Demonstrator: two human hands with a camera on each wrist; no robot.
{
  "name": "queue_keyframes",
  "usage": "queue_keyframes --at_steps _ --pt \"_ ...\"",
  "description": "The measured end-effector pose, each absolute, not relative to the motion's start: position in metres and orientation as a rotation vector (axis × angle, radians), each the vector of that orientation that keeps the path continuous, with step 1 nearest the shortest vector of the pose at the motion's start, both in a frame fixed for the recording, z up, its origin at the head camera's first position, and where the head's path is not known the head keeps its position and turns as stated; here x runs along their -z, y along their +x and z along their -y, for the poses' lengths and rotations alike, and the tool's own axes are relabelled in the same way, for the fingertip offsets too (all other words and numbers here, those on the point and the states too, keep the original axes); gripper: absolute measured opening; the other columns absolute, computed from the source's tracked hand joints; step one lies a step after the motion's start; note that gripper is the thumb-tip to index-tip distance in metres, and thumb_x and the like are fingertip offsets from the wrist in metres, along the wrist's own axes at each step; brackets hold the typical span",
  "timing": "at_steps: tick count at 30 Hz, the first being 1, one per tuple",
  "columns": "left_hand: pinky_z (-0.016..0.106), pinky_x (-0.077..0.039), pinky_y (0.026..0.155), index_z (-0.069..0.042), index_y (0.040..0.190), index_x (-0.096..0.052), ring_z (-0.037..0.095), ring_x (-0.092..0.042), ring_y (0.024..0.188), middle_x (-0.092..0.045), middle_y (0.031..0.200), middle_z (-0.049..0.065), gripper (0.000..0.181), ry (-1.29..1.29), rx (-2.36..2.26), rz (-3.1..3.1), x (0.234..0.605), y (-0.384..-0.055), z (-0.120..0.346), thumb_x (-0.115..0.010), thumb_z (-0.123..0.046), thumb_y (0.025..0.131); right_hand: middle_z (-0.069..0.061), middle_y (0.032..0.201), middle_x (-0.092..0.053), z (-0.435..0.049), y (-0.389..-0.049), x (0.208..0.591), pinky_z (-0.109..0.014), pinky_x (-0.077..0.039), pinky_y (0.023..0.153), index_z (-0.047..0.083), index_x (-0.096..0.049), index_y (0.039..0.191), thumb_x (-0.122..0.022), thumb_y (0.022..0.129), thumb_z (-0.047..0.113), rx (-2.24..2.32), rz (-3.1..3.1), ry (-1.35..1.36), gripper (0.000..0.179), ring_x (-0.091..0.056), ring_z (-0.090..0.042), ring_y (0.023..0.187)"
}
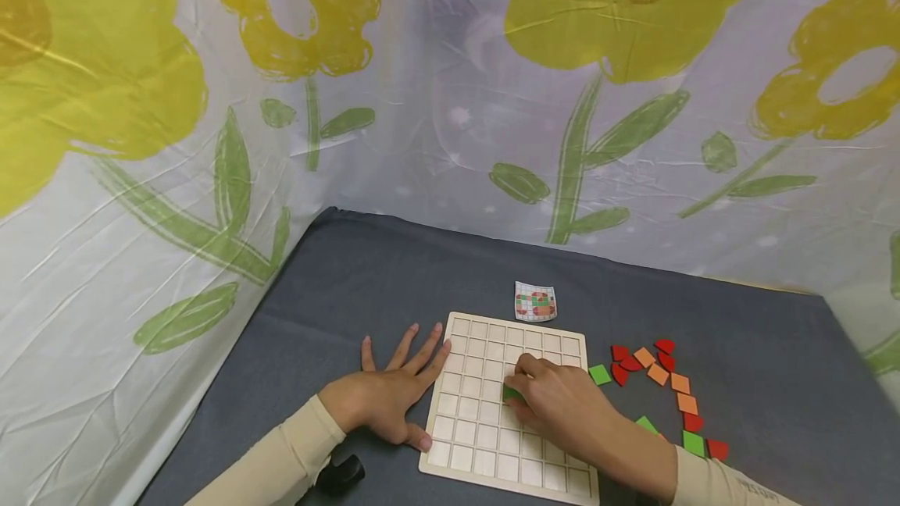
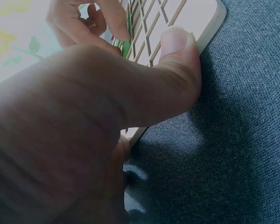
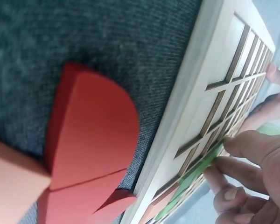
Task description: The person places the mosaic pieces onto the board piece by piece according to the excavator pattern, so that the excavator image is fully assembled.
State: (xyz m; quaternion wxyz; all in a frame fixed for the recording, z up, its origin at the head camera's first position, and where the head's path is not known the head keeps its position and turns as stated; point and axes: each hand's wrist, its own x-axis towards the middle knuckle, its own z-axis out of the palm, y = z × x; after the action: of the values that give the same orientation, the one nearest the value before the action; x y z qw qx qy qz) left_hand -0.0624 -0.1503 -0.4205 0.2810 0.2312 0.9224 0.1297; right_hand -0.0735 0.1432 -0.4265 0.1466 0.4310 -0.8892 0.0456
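A pale wooden grid board [image 1: 464, 408] lies on the dark cloth. My left hand [image 1: 387, 400] is spread flat beside it, thumb on the near left corner and fingertips at the left edge. Over the middle of the board, my right hand [image 1: 555, 404] pinches a green square tile [image 1: 511, 394] low at a grid cell. Seen from the right wrist, green tiles [image 3: 196, 171] run in a line up to the fingertips, with an orange tile [image 3: 158, 205] in a cell near the board's edge. The right hand covers these cells in the head view.
A small printed card [image 1: 535, 302] with a coloured grid pattern lies beyond the board. To the right are scattered red quarter-round pieces [image 1: 619, 374], orange squares [image 1: 687, 404] and green squares [image 1: 692, 443]. A black object [image 1: 341, 476] sits by the left wrist. Flower-print curtains hang behind the table.
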Motion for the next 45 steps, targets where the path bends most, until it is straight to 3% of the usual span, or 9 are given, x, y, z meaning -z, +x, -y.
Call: queue_keyframes --at_steps 7,14,21,34,40,45 --pt "0.088 0.012 0.106 -0.025 0.172 0.003 0.034 0.022 0.161 0.021 0.177 -0.001 0.131 0.620 -0.359 -2.460 0.421 -0.063 0.151 -0.083 -0.063 0.080 0.006 0.096 -0.065 -0.151 -0.073 0.421 -0.021 -0.045 0.048 0.020 -0.080 0.099 -0.087 0.084 0.021 -0.212 2.662 1.238 0.016 -0.063 -0.008 0.066" --pt "0.088 0.014 0.106 -0.025 0.172 0.003 0.034 0.022 0.161 0.020 0.177 -0.001 0.131 0.625 -0.362 -2.461 0.421 -0.063 0.151 -0.084 -0.062 0.081 0.008 0.100 -0.065 -0.178 -0.082 0.408 -0.016 -0.032 0.042 0.019 -0.081 0.107 -0.088 0.088 0.021 -0.328 2.780 1.084 0.020 -0.048 0.003 0.057" --pt "0.088 0.013 0.106 -0.026 0.172 0.003 0.034 0.022 0.161 0.021 0.177 -0.001 0.132 0.623 -0.362 -2.463 0.422 -0.063 0.152 -0.084 -0.063 0.080 0.007 0.105 -0.068 -0.212 -0.086 0.402 -0.019 -0.032 0.042 0.017 -0.080 0.111 -0.089 0.088 0.018 -0.259 2.866 0.909 0.024 -0.048 0.006 0.059" --pt "0.089 0.013 0.105 -0.026 0.172 0.004 0.034 0.022 0.161 0.020 0.177 -0.001 0.131 0.627 -0.354 -2.466 0.422 -0.063 0.152 -0.083 -0.063 0.081 0.004 0.109 -0.069 -0.244 -0.088 0.406 -0.021 -0.044 0.050 0.017 -0.080 0.116 -0.092 0.084 0.026 -0.137 3.019 0.801 0.035 -0.062 -0.004 0.074" --pt "0.089 0.012 0.106 -0.027 0.172 0.004 0.034 0.021 0.161 0.020 0.177 -0.001 0.131 0.625 -0.339 -2.476 0.423 -0.063 0.153 -0.082 -0.065 0.081 0.003 0.112 -0.067 -0.246 -0.090 0.411 -0.022 -0.043 0.050 0.017 -0.079 0.119 -0.090 0.086 0.031 -0.121 3.045 0.809 0.037 -0.062 -0.009 0.084" --pt "0.089 0.012 0.105 -0.026 0.172 0.003 0.034 0.021 0.161 0.019 0.177 -0.001 0.131 0.630 -0.341 -2.477 0.423 -0.063 0.152 -0.083 -0.065 0.080 0.002 0.112 -0.067 -0.245 -0.089 0.414 -0.022 -0.040 0.048 0.016 -0.078 0.117 -0.090 0.086 0.029 -0.101 3.046 0.809 0.036 -0.058 -0.011 0.083"
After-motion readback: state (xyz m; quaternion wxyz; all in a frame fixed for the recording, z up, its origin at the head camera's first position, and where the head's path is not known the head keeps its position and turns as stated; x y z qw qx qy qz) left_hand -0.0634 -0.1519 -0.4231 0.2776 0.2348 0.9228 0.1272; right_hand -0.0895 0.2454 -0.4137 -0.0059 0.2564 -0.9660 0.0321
